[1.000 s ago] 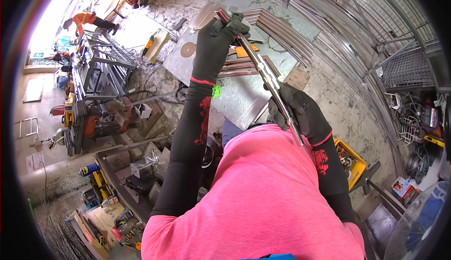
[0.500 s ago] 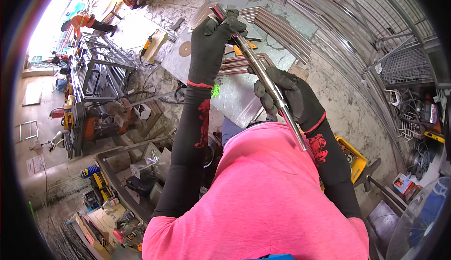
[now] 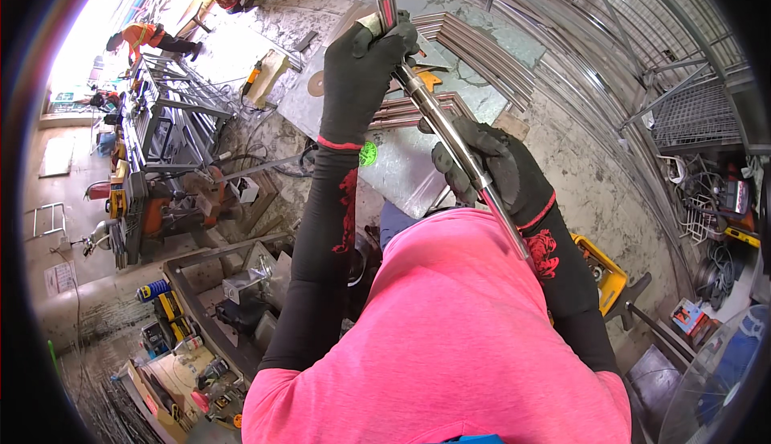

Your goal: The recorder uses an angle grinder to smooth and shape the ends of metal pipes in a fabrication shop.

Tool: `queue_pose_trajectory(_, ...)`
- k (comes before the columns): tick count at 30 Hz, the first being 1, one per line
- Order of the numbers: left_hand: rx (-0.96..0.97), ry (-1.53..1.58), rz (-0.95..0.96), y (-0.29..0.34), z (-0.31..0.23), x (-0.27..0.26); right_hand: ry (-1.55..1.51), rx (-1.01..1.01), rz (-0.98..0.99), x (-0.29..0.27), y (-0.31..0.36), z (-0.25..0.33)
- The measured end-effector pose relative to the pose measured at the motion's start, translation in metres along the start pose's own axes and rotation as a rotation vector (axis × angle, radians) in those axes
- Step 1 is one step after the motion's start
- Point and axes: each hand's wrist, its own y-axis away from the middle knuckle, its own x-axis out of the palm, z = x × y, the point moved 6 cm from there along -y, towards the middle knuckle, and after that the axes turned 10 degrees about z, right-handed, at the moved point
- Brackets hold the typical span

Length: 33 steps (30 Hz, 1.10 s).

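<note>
A shiny metal tube (image 3: 440, 115) runs slantwise in front of my chest, its far end up to the left and its near end over my pink shirt. Gloved in dark grey, my left hand (image 3: 360, 71) is closed around the tube near its far end. A small pale scrap (image 3: 370, 23) shows by the left thumb; what it is I cannot tell. My right hand (image 3: 506, 167), in a matching glove, grips the tube lower down, with some fingers behind it. Collar-like rings stand out along the tube's middle.
Below my hands, sheet metal (image 3: 401, 171) lies on the floor with stacked angled metal bars (image 3: 482, 54). Long bars run along the right. A yellow case (image 3: 606, 271) is by my right arm, a metal frame rack (image 3: 173, 115) at left. Two people work at the far left.
The tube's far end has swung slightly right and farther away, my left hand shifting a little with it. My right hand stays nearly in place.
</note>
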Motion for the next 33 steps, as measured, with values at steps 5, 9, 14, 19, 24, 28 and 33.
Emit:
queue_pose_trajectory(5,0.018,-0.196,-0.011,0.001,-0.018,0.008,0.101,-0.030,-0.071,0.003,0.002,-0.001)
queue_pose_trajectory(9,-0.102,-0.455,0.000,-0.001,-0.020,0.009,0.339,-0.070,-0.155,0.009,0.000,0.001)
queue_pose_trajectory(14,-0.210,-0.465,0.062,-0.002,-0.001,0.005,0.226,-0.035,-0.168,0.013,-0.002,-0.007)
queue_pose_trajectory(19,-0.219,-0.067,0.192,0.001,0.006,0.017,-0.038,-0.019,0.011,-0.009,0.005,-0.008)
queue_pose_trajectory(24,-0.189,-0.178,0.329,-0.002,0.031,0.011,-0.176,0.058,0.112,-0.014,0.002,-0.015)
queue_pose_trajectory(28,-0.297,-0.208,0.157,-0.001,0.030,0.003,0.420,0.145,-0.052,-0.025,0.015,-0.003)
queue_pose_trajectory(33,-0.393,-0.302,-0.093,0.008,0.023,-0.043,1.140,0.258,-0.287,-0.026,0.056,0.022)
